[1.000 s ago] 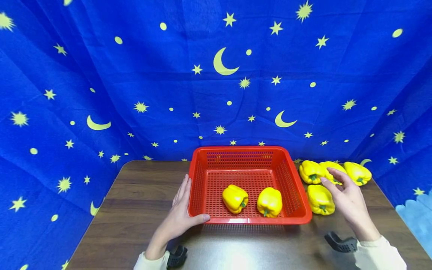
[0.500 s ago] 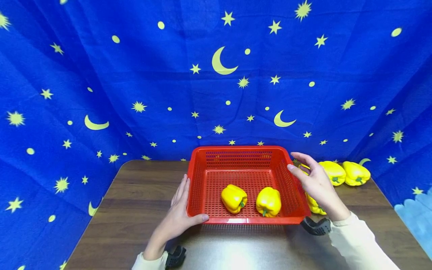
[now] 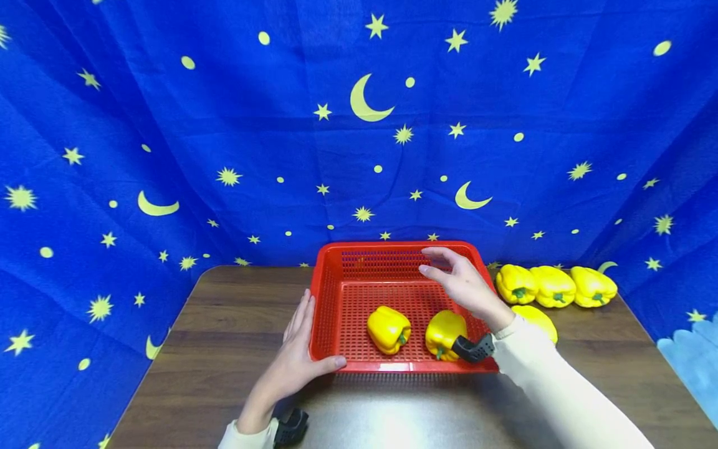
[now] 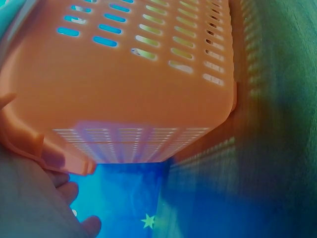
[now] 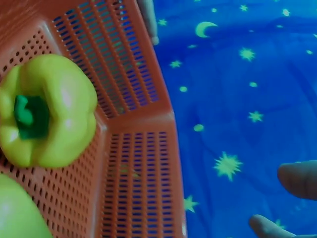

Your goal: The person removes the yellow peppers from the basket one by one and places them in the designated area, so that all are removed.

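Note:
A red plastic basket [image 3: 392, 367] sits on the table, with two yellow bell peppers lying inside: one near the middle [image 3: 388, 330], the other further right [image 3: 445, 332]. At its left front corner rests my left hand [image 3: 300, 352], straight fingers along the outer left side and thumb on the front rim. Over the basket's right half hovers my right hand [image 3: 462, 284], thumb and fingers apart with nothing between them. Its wrist strap partly covers the right-hand pepper. In the left wrist view, fingertips show beside the rim of the basket [image 4: 114, 94].
Right of the basket, a row of three yellow bell peppers [image 3: 554, 287] lies along the back of the table [image 3: 207, 349]. Another pepper [image 3: 537, 321] lies in front of them, partly behind the right sleeve. A blue curtain [image 3: 280, 125] with stars and moons hangs behind.
My right hand has moved left from beside the outside peppers, across the basket's right rim, to above its inside. The left hand and the basket stay put.

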`<state>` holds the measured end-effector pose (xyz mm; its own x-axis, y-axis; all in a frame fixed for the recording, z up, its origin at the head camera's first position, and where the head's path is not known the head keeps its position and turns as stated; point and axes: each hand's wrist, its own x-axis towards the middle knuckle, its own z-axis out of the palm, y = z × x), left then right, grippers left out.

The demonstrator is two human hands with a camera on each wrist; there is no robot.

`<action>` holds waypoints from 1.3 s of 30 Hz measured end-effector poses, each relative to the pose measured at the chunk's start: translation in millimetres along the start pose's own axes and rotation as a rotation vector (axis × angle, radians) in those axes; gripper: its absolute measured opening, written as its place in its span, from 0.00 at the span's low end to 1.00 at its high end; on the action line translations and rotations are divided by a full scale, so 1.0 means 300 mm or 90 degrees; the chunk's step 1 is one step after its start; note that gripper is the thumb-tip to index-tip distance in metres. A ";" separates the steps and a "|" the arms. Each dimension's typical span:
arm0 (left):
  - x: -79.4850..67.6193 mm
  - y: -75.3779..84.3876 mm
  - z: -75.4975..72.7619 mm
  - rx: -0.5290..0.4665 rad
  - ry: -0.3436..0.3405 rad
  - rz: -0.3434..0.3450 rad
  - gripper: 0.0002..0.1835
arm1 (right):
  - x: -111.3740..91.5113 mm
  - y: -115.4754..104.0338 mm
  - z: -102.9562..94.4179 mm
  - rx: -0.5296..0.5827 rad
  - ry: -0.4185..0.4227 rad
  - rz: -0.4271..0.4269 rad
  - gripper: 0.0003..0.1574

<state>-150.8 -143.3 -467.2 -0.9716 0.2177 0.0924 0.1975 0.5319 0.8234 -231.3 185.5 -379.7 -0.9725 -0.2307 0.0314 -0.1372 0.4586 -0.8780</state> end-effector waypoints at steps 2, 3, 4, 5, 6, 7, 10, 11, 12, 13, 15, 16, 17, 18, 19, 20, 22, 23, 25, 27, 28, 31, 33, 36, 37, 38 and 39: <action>-0.001 0.000 0.001 0.002 0.002 0.006 0.66 | 0.018 0.002 0.021 0.005 -0.022 0.000 0.32; -0.001 0.000 0.001 0.003 0.002 0.007 0.66 | 0.026 0.004 0.030 0.009 -0.035 0.004 0.32; -0.001 -0.001 0.001 0.004 0.002 0.010 0.66 | 0.035 0.008 0.039 0.011 -0.046 0.011 0.32; -0.002 -0.001 0.002 0.006 0.002 0.012 0.66 | 0.043 0.010 0.048 0.017 -0.056 0.014 0.31; -0.002 -0.001 0.002 0.007 0.002 0.014 0.66 | 0.051 0.014 0.057 0.027 -0.066 0.019 0.31; -0.002 -0.001 0.002 0.006 0.002 0.015 0.66 | 0.059 0.018 0.065 0.032 -0.075 0.025 0.30; -0.002 -0.001 0.001 0.006 0.003 0.013 0.66 | 0.083 0.030 0.085 0.062 -0.106 0.038 0.30; -0.002 -0.001 0.001 0.007 0.003 0.013 0.66 | 0.090 0.033 0.093 0.070 -0.114 0.040 0.30; -0.002 -0.001 0.001 0.008 0.004 0.012 0.66 | 0.096 0.036 0.099 0.079 -0.123 0.044 0.30; -0.002 -0.001 0.001 0.009 0.004 0.011 0.66 | 0.102 0.038 0.105 0.083 -0.135 0.045 0.30; -0.003 -0.001 0.002 0.012 0.004 0.011 0.66 | 0.111 0.040 0.118 0.092 -0.156 0.054 0.30; -0.003 -0.001 0.002 0.013 0.004 0.012 0.66 | 0.116 0.042 0.125 0.096 -0.167 0.055 0.30; -0.003 -0.001 0.002 0.012 0.003 0.011 0.66 | 0.119 0.044 0.132 0.098 -0.178 0.057 0.30; -0.003 -0.001 0.002 0.010 0.003 0.008 0.66 | 0.122 0.047 0.139 0.104 -0.191 0.062 0.30; -0.003 0.000 0.001 0.010 0.003 0.008 0.66 | 0.126 0.051 0.147 0.105 -0.204 0.067 0.30; -0.003 0.000 0.001 0.010 0.003 0.008 0.66 | 0.129 0.056 0.155 0.110 -0.217 0.074 0.30; -0.002 0.001 0.000 0.010 0.001 0.006 0.66 | 0.132 0.066 0.168 0.113 -0.245 0.085 0.31; -0.002 0.001 0.000 0.012 0.001 0.005 0.66 | 0.134 0.072 0.174 0.110 -0.256 0.094 0.31; -0.001 0.002 0.001 0.013 0.000 0.004 0.66 | 0.137 0.080 0.181 0.099 -0.280 0.105 0.33; 0.002 0.002 0.002 0.014 0.000 0.002 0.66 | 0.138 0.086 0.183 0.092 -0.301 0.113 0.34; 0.002 0.002 0.001 0.013 0.000 0.002 0.66 | 0.140 0.090 0.184 0.083 -0.308 0.115 0.35; 0.002 0.002 -0.001 0.015 0.001 0.007 0.66 | 0.145 0.100 0.189 0.048 -0.332 0.111 0.36; 0.002 0.001 -0.001 0.014 0.000 0.007 0.66 | 0.147 0.107 0.192 0.014 -0.346 0.105 0.36; -0.001 -0.001 0.000 0.012 -0.003 0.003 0.66 | 0.147 0.115 0.199 -0.033 -0.364 0.096 0.37; -0.001 0.000 0.001 0.009 -0.003 0.001 0.65 | 0.146 0.116 0.200 -0.042 -0.369 0.092 0.37; -0.001 0.001 0.002 0.008 -0.003 -0.002 0.65 | 0.145 0.116 0.202 -0.049 -0.374 0.089 0.37; -0.001 0.001 0.002 0.009 -0.003 -0.003 0.65 | 0.145 0.117 0.204 -0.054 -0.379 0.086 0.37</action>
<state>-150.2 -142.6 -467.2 -0.9719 0.2191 0.0859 0.1948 0.5440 0.8162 -266.8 139.0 -438.3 -0.7140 -0.5938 -0.3710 -0.0580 0.5782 -0.8138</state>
